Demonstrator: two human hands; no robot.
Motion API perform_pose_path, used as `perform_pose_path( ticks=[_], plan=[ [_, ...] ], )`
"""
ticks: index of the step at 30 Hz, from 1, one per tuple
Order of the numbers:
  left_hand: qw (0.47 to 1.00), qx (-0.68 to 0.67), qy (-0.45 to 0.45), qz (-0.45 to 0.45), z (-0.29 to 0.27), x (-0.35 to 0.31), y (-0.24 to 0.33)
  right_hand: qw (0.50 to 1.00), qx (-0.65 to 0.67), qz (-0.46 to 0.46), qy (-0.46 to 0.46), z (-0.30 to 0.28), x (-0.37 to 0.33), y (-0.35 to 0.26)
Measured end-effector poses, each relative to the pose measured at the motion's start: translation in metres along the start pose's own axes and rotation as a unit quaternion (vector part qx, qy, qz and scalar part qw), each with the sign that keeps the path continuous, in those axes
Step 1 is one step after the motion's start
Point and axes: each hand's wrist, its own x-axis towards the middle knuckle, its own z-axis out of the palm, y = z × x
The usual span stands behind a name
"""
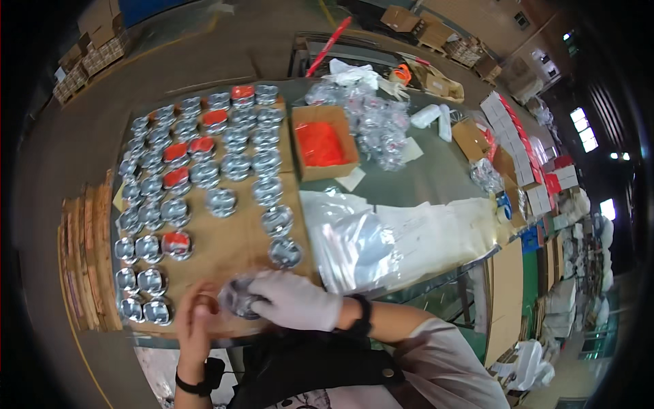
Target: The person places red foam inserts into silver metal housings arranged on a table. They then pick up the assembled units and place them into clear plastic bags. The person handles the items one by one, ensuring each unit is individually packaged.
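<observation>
My right hand (293, 298), in a white glove, is closed on a shiny metal piece (236, 297) that looks like an engine piston, perhaps in clear plastic film. It is held just above the cardboard near the table's front edge. My bare left hand (195, 320) is close to the piston's left side. Its fingers are smeared by motion, so whether they grip anything does not show. Beyond both hands, many similar pistons (221, 202) stand in rows on the cardboard sheet (225, 252). Several have a red piece (176, 178) on top.
Right of the rows stands an open cardboard box (327, 174) with red material inside. Beside it lies a heap of clear-bagged pieces (381, 126). White plastic sheets (422, 235) cover the front right. Wooden pallets (85, 259) stand left of the table, and cartons (514, 136) at the right.
</observation>
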Motion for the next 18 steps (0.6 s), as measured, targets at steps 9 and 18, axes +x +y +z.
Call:
perform_pose_path(
  ticks=[9,18],
  plan=[
    [0.88,0.372,-0.294,0.031,0.259,0.077,-0.073,0.806,-0.345,0.185,0.445,-0.307,-0.014,0.257],
    [0.896,0.422,-0.14,-0.007,0.334,0.097,-0.182,0.88,-0.191,0.223,0.374,-0.26,-0.066,0.242]
  ],
)
